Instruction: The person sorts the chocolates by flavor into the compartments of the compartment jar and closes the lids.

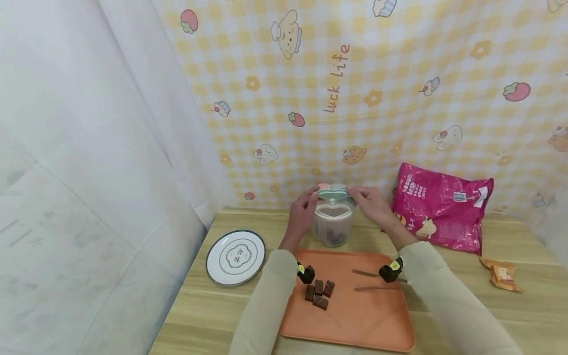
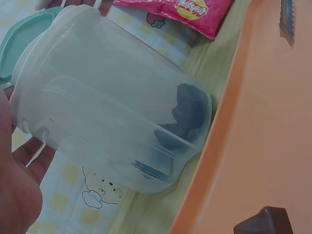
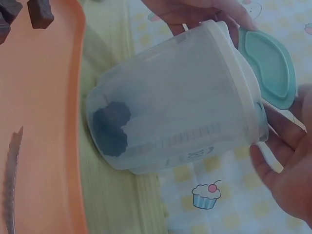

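With left hand (image 1: 303, 209) at nine o'clock on the tub (image 1: 334, 231), right hand (image 1: 372, 202) at three, pinching its green flap (image 3: 268, 68), even pressure seems wisest.

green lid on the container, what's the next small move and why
Perhaps the left hand should release the green lid and reach for a brown piece: the lid stands raised, the opening beneath shows, and four such pieces lie on the orange tray.

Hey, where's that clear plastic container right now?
In the head view, the clear container stands on the table just beyond the orange tray and left of the pink bag, with the left hand and right hand at its green flap.
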{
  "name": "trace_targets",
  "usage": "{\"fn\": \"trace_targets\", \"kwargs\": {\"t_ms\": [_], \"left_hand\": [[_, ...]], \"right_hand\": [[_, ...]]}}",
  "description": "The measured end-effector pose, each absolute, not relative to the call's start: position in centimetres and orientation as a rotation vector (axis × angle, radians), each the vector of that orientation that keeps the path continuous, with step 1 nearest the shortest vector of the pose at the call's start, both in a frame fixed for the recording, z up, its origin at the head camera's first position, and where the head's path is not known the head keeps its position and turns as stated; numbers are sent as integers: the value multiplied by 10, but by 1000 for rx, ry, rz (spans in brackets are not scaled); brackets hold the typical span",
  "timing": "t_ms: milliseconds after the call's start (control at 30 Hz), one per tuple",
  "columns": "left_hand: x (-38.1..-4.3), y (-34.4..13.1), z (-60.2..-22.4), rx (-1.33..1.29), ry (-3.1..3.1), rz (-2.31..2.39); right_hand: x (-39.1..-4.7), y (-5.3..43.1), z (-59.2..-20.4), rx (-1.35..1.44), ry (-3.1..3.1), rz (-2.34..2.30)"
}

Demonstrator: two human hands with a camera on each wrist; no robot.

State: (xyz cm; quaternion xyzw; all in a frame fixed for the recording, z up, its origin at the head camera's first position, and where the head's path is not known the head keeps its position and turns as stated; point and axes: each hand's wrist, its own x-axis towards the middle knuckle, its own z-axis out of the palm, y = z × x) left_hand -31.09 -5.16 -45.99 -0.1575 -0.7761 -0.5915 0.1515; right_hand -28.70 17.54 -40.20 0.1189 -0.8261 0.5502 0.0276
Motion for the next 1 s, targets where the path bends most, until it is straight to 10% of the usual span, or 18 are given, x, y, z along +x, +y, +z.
{"fn": "trace_targets", "kwargs": {"t_ms": [1000], "left_hand": [[-311,-57,-465,-609,-2181,-1744]], "right_hand": [[-287,179,-417,280,-2606,1885]]}}
